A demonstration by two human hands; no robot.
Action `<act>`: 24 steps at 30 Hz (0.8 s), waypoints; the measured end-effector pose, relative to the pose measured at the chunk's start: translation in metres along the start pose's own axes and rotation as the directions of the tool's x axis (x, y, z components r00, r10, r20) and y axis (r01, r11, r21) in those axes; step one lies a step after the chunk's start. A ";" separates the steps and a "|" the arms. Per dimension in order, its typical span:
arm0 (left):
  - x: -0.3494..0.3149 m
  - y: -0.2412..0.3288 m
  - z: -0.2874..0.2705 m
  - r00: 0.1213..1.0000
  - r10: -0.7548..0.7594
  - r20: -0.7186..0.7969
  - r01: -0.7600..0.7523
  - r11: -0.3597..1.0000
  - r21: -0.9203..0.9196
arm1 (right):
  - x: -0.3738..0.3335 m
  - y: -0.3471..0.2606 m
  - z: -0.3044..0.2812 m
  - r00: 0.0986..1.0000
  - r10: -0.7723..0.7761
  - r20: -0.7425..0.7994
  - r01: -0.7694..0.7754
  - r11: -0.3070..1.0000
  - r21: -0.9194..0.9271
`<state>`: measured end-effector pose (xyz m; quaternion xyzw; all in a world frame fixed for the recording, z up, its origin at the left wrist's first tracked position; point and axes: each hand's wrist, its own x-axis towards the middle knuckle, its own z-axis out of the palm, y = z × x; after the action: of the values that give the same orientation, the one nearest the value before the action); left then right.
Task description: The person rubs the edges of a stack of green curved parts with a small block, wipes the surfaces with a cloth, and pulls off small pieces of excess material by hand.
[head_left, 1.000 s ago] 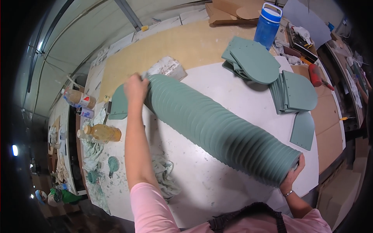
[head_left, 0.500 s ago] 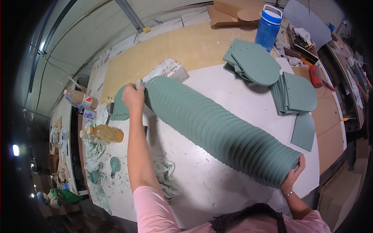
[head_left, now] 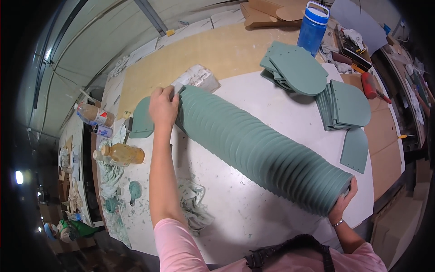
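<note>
left hand (head_left: 163, 105) – right hand (head_left: 343, 201) | pressing ends of green panel row (head_left: 258, 147)

Long row of green arch-shaped panels (head_left: 263, 147) lying across white round table (head_left: 235, 213), between left hand (head_left: 164, 106) and right hand (head_left: 343, 203); stacks of green arch-shaped panels (head_left: 294, 68) behind.

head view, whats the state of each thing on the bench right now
long row of green rounded panels: standing on edge, pressed between both hands
left hand: flat against far end of the row
right hand: gripping near end of the row
blue plastic bottle: upright, lid on
amber bottle: lying on its side
single green panel: lying flat
</note>
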<state>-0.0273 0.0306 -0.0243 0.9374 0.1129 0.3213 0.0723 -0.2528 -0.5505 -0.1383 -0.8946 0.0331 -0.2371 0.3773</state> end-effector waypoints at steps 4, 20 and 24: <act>-0.001 -0.024 -0.006 0.995 -0.075 0.061 0.069 0.993 0.096 | -0.004 0.006 0.002 0.999 0.029 0.015 -0.030 0.999 0.017; -0.063 0.003 0.007 0.965 -0.264 -0.013 0.243 0.907 -0.344 | 0.000 0.003 -0.003 1.000 -0.006 0.005 0.006 1.000 -0.004; -0.062 -0.014 -0.005 0.941 -0.336 -0.051 0.310 0.910 -0.274 | -0.002 -0.001 0.003 1.000 0.009 0.014 -0.009 1.000 0.007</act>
<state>-0.0805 0.0287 -0.0600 0.8713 0.2262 0.3619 0.2423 -0.2534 -0.5477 -0.1405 -0.8947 0.0336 -0.2296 0.3816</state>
